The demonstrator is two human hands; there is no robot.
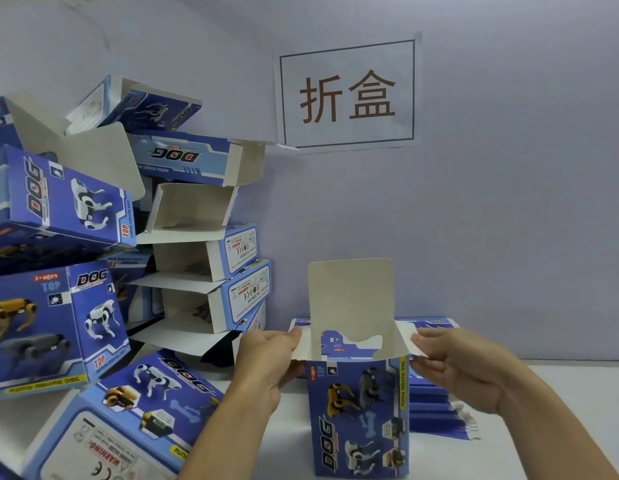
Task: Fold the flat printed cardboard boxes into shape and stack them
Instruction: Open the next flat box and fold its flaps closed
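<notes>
A blue printed box [360, 420] stands upright on the white table, opened into shape, with its top end open. Its tall lid flap [349, 292] sticks straight up at the back. My left hand [266, 358] pinches the left side flap [301, 342] at the box's top. My right hand [453, 365] pinches the right side flap [406, 337]. Behind the box and my right hand lies a pile of flat boxes [436, 407]. A heap of folded boxes [204, 258] with open ends is piled on the left against the wall.
More folded boxes [59, 323] lean at the far left, and one [128, 420] lies tilted at the front left. A paper sign [346, 95] hangs on the wall. The white table [560, 393] shows at the right.
</notes>
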